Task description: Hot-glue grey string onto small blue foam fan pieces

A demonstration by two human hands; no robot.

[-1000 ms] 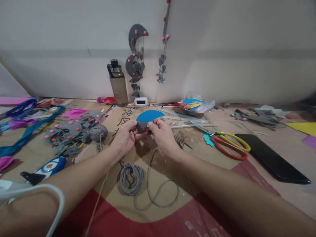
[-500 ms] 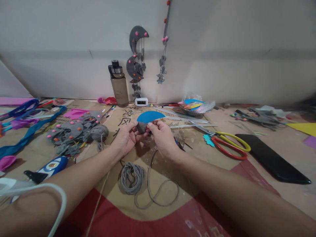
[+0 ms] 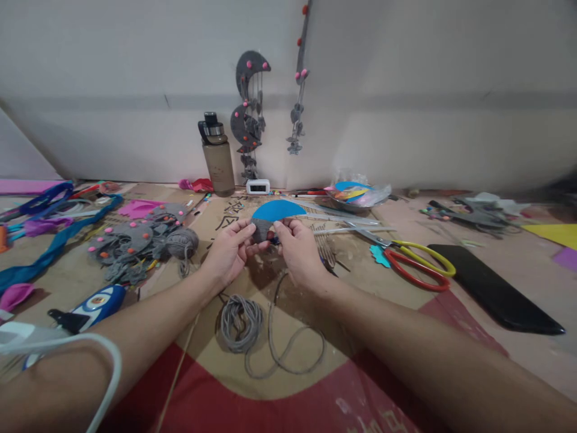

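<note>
Between both hands I hold a blue crescent-shaped piece [image 3: 278,208], its lower left end wrapped in grey yarn [image 3: 260,229]. My left hand [image 3: 234,245] pinches the wrapped end, thumb on top. My right hand [image 3: 294,245] is closed on the inner edge of the piece, near where the wrapping stops. A strand of grey yarn [image 3: 273,337] runs down from under my right hand and loops on the cardboard [image 3: 252,385]. Beside that strand lies a loose coil of grey yarn [image 3: 241,323].
Scissors [image 3: 419,264] and a black phone-like slab [image 3: 496,288] lie right. Left are grey decorated pieces [image 3: 135,237], a yarn ball [image 3: 182,242] and a white cable [image 3: 110,355]. A bottle [image 3: 219,159] and small clock [image 3: 258,187] stand at the back; grey crescent hangings [image 3: 247,123] are on the wall.
The blue piece has shifted slightly to the right and turned a little, and more of its wrapped end shows. Both hands keep hold of it. The view has tilted very slightly.
</note>
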